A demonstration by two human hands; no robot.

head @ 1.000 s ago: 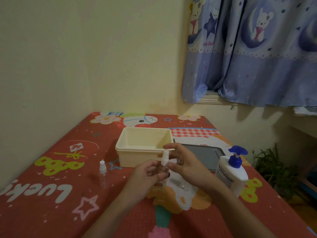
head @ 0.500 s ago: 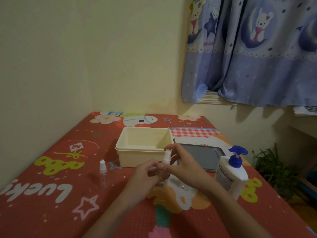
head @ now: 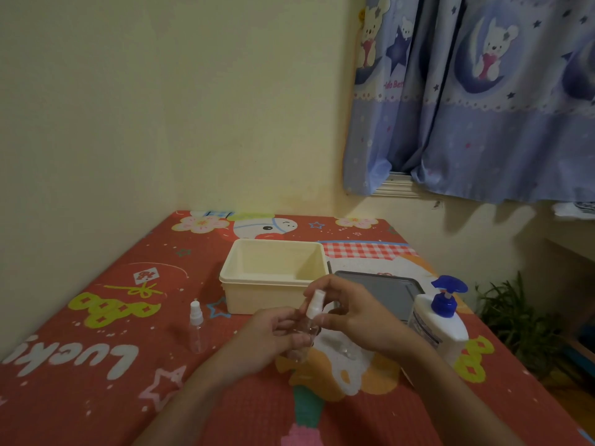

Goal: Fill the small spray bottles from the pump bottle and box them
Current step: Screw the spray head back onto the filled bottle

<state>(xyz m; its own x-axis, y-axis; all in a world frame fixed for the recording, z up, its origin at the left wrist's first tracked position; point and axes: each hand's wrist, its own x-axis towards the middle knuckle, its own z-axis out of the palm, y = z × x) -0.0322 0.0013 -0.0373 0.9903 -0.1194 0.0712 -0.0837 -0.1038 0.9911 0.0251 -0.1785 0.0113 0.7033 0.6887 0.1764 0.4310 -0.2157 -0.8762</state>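
Head view: both hands' grip clamps spray bottle just before box.

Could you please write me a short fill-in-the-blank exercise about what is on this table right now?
1. Both hands hold a small spray bottle in front of the cream ____.
2. A second spray bottle stands alone on the table, on the person's ____ side.
3. The pump bottle on the person's right has a ____ pump head.
4. No bottles are visible inside the box: it looks ____.

Missing words: box; left; blue; empty
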